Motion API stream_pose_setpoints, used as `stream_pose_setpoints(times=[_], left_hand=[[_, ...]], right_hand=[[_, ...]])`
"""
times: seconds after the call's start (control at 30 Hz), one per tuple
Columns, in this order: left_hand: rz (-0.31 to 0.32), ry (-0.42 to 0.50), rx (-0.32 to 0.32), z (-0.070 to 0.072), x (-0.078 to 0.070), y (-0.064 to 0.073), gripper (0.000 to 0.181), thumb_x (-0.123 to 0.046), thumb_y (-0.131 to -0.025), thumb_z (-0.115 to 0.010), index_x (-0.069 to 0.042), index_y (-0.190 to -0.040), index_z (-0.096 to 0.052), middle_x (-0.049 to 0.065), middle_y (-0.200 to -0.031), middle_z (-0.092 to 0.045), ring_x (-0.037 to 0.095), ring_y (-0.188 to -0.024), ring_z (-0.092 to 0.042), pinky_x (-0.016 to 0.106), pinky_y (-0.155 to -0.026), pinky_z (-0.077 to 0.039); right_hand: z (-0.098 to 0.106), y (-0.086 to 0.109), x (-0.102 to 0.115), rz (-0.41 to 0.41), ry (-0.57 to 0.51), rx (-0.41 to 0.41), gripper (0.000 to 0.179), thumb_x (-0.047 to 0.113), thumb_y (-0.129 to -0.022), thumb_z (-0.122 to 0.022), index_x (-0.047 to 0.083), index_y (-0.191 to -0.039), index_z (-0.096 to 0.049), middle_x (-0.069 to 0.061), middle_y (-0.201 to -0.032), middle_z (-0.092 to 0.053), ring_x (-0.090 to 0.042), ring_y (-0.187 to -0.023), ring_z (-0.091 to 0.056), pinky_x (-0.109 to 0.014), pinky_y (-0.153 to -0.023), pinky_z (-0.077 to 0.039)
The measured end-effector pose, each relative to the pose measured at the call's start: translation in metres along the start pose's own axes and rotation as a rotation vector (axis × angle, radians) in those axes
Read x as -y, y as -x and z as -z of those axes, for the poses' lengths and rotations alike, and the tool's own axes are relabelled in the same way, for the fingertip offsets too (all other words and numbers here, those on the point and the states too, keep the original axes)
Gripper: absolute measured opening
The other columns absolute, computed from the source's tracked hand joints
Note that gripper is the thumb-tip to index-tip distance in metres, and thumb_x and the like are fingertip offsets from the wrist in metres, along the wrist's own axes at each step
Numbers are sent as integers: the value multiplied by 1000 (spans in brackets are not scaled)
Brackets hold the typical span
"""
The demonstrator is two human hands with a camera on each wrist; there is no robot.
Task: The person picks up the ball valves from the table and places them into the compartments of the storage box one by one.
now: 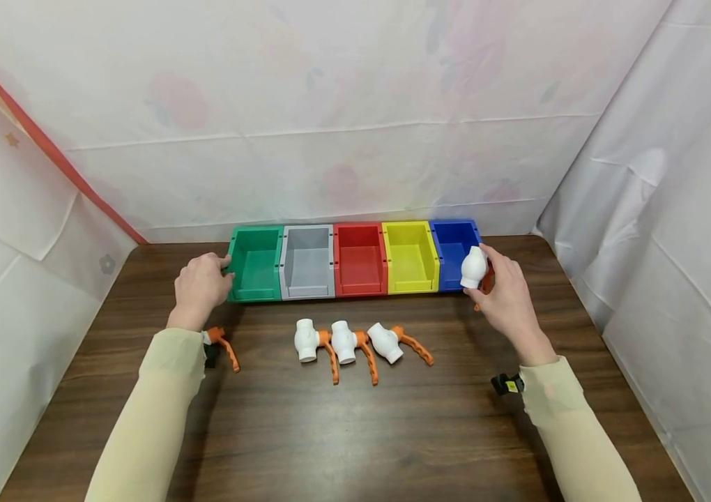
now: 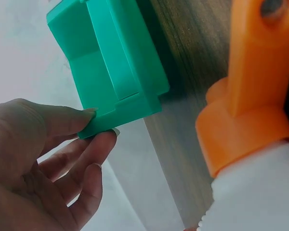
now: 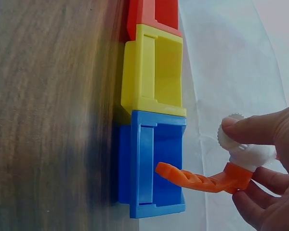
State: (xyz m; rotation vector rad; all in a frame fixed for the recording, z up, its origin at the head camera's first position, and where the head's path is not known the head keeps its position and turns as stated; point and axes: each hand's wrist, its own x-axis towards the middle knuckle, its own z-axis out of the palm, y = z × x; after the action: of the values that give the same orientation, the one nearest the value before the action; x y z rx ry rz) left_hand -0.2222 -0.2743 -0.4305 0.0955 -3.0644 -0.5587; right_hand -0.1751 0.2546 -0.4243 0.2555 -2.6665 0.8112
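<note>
My right hand (image 1: 509,296) grips a white ball valve (image 1: 474,268) by its body, close by the blue bin (image 1: 456,286) at the row's right end. In the right wrist view the valve's orange lever handle (image 3: 197,181) points toward that bin. My left hand (image 1: 200,287) pinches the left wall of the green bin (image 2: 120,118), thumb on the rim and fingers outside. Beside my left wrist lies another valve with an orange handle (image 1: 227,352), its body mostly hidden by the sleeve.
Between green and blue stand a grey bin (image 1: 308,291), a red bin (image 1: 360,287) and a yellow bin (image 1: 412,286). Three ball valves (image 1: 307,340) lie side by side on the brown wooden table (image 1: 355,439) in front. White cloth (image 1: 330,139) hangs behind and at the sides.
</note>
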Motion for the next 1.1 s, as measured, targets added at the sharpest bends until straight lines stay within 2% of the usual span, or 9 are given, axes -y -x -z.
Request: stream_pose_setpoints(times=[0.47,0.67,0.9,1.1], left_hand=[[2,4,-4,1,1,-1,47,-16,-96,-64,-2,-140,-56,26,-136,-55,43,-84,-58,47,-59,-49],[2,10,3,1,0,-1,47,-15,-96,-63,-2,-141,-55,26,-137,-55,41,-82,-58,44,-56,-48],[3,7,5,4,2,-1,47,-15,-96,-64,-3,-140,-56,26,-137,-55,38,-77,-58,42,-53,-46],[1,8,19,4,3,0,46,-17,-97,-64,-6,-141,-56,26,-138,-54,40,-77,-58,42,-53,-46]], right_hand=[[-10,-36,-7,50,-44,-86,83,-1,-75,-85,-3,-145,-41,-26,-130,-52,-43,-116,-47,-59,-97,-39],[-18,-49,-16,58,-22,-68,82,-1,-76,-84,-1,-146,-41,-24,-138,-49,-44,-124,-44,-58,-102,-38],[-30,-61,-21,77,0,-78,79,-4,-76,-83,-2,-144,-42,-26,-135,-51,-45,-120,-46,-56,-102,-38],[-38,-68,-25,90,43,-25,78,-5,-78,-80,0,-146,-42,-29,-132,-51,-46,-120,-46,-55,-103,-38]])
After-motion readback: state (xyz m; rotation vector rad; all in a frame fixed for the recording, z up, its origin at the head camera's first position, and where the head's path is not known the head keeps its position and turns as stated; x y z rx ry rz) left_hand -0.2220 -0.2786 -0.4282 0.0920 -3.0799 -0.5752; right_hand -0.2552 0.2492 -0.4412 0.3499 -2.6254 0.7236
